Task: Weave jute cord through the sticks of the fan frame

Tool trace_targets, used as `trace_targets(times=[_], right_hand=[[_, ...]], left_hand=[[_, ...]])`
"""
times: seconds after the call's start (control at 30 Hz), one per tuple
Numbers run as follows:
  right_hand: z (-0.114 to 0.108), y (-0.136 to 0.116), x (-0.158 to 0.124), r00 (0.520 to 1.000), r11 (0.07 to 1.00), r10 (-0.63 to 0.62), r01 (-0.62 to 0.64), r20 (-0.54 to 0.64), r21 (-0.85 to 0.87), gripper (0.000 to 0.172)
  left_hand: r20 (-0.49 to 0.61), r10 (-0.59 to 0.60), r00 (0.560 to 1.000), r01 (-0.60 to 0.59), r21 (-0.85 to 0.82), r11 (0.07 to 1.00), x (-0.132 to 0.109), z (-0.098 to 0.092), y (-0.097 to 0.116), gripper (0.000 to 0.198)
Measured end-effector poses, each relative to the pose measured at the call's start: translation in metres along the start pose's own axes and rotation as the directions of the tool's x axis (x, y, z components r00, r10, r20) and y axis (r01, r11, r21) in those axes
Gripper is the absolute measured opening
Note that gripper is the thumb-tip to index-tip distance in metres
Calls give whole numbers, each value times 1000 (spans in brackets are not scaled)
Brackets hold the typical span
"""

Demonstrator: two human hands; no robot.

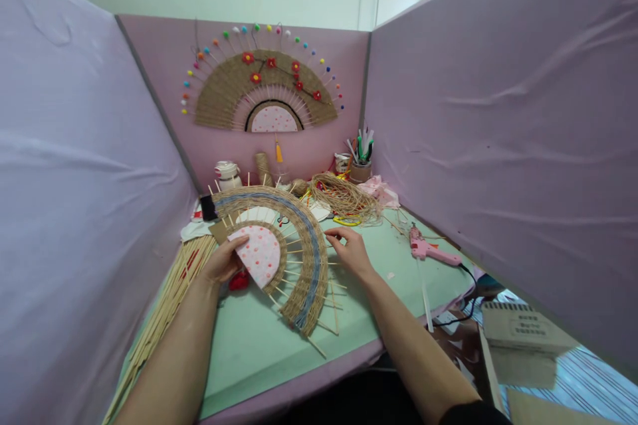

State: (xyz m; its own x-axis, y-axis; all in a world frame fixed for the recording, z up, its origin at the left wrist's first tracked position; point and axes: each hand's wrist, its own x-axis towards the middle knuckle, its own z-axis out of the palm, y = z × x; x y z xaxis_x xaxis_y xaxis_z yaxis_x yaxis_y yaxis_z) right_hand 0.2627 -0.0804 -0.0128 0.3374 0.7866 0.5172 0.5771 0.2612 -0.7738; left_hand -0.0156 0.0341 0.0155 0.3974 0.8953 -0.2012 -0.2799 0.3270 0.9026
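A woven twine fan with a blue-grey band and thin wooden sticks is held tilted above the table. At its centre is a pink half-circle with red spots. My left hand grips the fan by this half-circle, thumb on the front and the other fingers hidden behind. Beside the outer rim on the right, my right hand has thumb and forefinger pinched together at the edge. Whatever is between those fingertips is too small to make out. Stick ends poke out past the rim just below it.
A finished-looking fan with pompoms and red flowers hangs on the back panel. Coiled twine, a twine spool and a tool cup stand behind. A pink glue gun lies right; wooden strips lie left.
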Motion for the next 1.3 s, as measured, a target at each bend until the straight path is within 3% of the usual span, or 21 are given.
trace_targets(times=[0.3, 0.63, 0.83, 1.07, 1.3], right_hand=[[-2, -1, 1, 984, 946, 157, -173, 79, 274, 13], [-3, -1, -1, 928, 862, 275, -353, 249, 363, 12], [-9, 1, -3, 883, 826, 330, -441, 334, 351, 12], [-18, -10, -5, 876, 865, 290, -413, 386, 286, 16], [-23, -12, -6, 837, 844, 280, -447, 470, 295, 14]], left_hand=[[-6, 6, 1000, -6, -3, 1000, 0, 1, 0, 19], [-4, -4, 1000, 4, 23, 1000, -1, 1, -1, 15], [58, 2, 998, -5, 54, 999, 2, -2, -4, 19], [-15, 5, 1000, -4, 33, 999, 1, 1, -3, 20], [10, -8, 1000, 8, 33, 999, -2, 2, -2, 19]])
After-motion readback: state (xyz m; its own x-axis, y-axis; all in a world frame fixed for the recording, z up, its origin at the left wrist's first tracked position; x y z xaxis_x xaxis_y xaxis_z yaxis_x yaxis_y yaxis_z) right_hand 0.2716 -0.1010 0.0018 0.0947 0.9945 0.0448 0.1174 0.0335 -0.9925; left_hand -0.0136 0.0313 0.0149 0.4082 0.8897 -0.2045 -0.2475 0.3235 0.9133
